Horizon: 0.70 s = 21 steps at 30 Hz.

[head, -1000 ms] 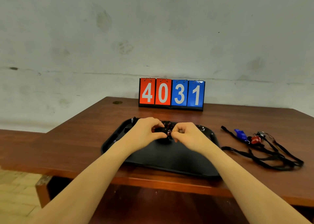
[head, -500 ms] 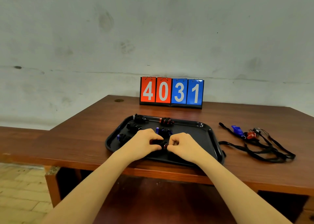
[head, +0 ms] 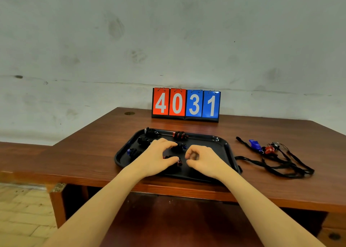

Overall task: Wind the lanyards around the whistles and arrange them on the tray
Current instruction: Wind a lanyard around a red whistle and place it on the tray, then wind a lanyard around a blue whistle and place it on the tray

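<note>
A black tray [head: 221, 145] lies on the wooden table [head: 93, 153]. Several whistles wound in black lanyards lie on its left part, among them one at the back rim [head: 180, 135] and a blue one [head: 180, 146]. A red wound whistle [head: 177, 161] lies on the tray near the front. My left hand [head: 157, 157] rests over it, thumb touching it, fingers stretched forward. My right hand [head: 203, 157] hovers just right of it, fingers curled, holding nothing. To the right of the tray a blue whistle [head: 254, 144] and a red whistle [head: 269, 149] lie unwound with tangled black lanyards [head: 280, 165].
A flip scoreboard [head: 185, 104] reading 4031 stands at the table's back edge against the wall. One lanyard end reaches the tray's right rim. The table's front edge runs just below the tray.
The wound red whistle, held by both hands over the tray, now lies on the tray. My right hand has let go and moved slightly right; my left fingers have spread out.
</note>
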{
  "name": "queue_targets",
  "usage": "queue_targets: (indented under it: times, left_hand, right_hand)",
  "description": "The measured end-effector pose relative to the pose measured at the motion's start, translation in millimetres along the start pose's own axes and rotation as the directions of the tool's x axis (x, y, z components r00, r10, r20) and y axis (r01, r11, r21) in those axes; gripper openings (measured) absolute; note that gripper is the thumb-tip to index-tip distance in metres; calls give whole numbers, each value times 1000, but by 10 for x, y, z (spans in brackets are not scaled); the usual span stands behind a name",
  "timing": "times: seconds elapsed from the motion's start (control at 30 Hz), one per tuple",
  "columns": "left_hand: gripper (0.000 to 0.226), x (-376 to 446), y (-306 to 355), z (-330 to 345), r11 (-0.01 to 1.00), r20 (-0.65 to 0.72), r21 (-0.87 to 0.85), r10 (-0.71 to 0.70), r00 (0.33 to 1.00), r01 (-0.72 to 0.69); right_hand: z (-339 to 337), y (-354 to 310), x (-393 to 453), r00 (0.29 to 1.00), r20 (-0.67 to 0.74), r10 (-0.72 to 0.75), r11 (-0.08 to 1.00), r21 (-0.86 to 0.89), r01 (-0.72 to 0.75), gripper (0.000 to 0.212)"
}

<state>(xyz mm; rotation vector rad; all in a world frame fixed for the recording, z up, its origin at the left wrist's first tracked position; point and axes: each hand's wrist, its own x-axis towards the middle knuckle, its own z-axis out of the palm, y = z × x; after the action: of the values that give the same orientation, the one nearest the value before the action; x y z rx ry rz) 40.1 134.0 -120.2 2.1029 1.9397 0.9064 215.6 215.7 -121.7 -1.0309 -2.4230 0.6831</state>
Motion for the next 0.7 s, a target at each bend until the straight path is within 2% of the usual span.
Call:
queue_targets:
  times: [0.13, 0.27, 0.47, 0.7]
  left_hand:
    - [35, 68, 207, 72, 999, -75, -13, 42, 996, -43]
    - [27, 176, 471, 243, 995, -57, -89, 47, 997, -52]
    - [21, 418, 903, 555, 990, 18, -107, 94, 995, -92]
    - [19, 890, 1215, 872, 993, 80, -24, 121, 989, -119]
  right_hand:
    - [-133, 107, -92, 990, -139, 9, 1000, 31, -5, 12]
    - [-339, 252, -227, 965, -263, 24, 1000, 11, -22, 12]
    - [-631, 698, -387, 936, -340, 94, 989, -77, -127, 18]
    - [-882, 1197, -310, 896, -405, 181, 914, -268, -305, 26]
